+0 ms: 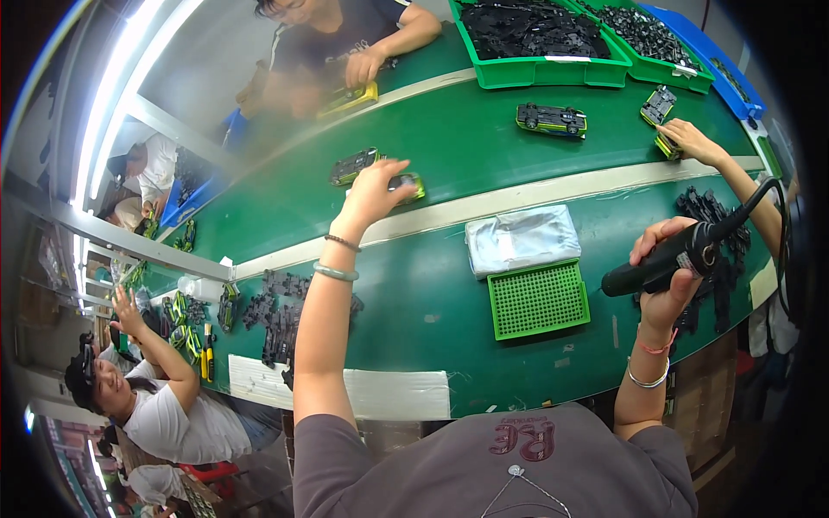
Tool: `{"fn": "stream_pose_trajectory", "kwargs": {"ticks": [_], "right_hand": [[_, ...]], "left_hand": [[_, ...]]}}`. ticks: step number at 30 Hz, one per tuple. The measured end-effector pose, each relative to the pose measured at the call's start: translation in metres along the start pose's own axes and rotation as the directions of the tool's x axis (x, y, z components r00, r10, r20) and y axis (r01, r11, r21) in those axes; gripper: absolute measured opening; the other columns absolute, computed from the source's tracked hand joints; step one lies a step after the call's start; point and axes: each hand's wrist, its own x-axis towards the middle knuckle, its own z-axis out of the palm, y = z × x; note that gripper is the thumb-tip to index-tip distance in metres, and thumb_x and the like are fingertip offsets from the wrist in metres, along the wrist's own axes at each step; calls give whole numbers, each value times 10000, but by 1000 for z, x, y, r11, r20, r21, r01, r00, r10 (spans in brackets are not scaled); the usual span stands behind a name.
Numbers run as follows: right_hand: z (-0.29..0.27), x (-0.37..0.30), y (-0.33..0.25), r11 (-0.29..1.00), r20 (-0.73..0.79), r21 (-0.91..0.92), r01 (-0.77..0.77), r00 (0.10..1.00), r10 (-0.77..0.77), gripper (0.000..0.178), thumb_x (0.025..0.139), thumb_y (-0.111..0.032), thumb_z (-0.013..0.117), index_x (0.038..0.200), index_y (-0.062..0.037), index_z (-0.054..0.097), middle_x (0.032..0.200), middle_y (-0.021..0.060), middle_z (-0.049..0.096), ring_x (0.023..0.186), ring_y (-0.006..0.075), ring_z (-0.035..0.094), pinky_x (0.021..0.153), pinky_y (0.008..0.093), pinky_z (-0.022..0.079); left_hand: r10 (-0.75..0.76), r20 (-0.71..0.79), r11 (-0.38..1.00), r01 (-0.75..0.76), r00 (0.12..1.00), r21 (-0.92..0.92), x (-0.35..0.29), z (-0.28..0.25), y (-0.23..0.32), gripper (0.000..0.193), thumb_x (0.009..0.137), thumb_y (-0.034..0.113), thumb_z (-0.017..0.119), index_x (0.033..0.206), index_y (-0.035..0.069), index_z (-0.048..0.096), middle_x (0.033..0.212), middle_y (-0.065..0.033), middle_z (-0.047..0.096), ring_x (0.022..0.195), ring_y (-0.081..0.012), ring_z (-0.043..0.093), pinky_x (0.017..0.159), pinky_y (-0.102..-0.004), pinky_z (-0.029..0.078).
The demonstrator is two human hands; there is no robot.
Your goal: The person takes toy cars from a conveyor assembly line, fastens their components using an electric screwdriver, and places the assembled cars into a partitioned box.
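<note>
Green belt (466, 138): small yellow-green car (416, 186) at its near edge, under the blurred left hand (373, 194); fingers bent over it, grip cannot be told. Right hand (667, 302) wrapped around black power tool (635, 274), above the table (432, 324) toward its right edge.

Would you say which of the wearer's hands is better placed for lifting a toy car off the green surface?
Probably the left hand: it is at a toy car, while the right hand grips a black tool.
</note>
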Motion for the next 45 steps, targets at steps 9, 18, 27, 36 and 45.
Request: {"fn": "stream_pose_trajectory", "kwargs": {"ticks": [9,18,27,36,45], "right_hand": [[-9,-1,2,999,-6,-36,-16,1000,16,706,726,-651,595,994,-22,416,741,84,466,594,150,484,540,254,414],[-2,-1,0,999,-17,37,-6,1000,7,715,708,-620,646,982,4,429,716,100,482,573,145,504,495,226,409],[-4,-4,1,999,46,-7,-32,998,32,725,706,-650,616,1003,-22,412,764,95,464,611,155,475,562,263,415],[-13,-7,13,998,70,-1,-58,996,58,791,681,-668,625,1052,0,422,815,114,476,652,170,489,589,268,415],[-25,-7,17,998,55,32,-55,997,53,767,700,-673,597,1045,-14,409,807,85,438,678,149,455,581,254,396]], "left_hand": [[217,-46,961,-222,975,-164,86,20,90,198,831,187,591,946,33,641,943,-150,623,908,-315,586,804,-377,470],[258,180,966,-254,949,-43,121,101,138,206,845,206,518,945,88,654,970,-122,604,960,-304,563,840,-435,457],[77,-30,996,-78,997,-43,20,-7,53,185,821,148,564,931,14,631,968,-153,618,957,-319,563,823,-378,465],[-332,-145,937,344,932,62,-95,-108,-38,207,884,164,540,1009,29,633,947,-152,635,898,-284,606,791,-349,462],[-540,-149,822,557,828,115,-148,-104,-126,350,919,261,482,1182,34,530,1151,-185,572,1096,-324,528,935,-374,407]]}}
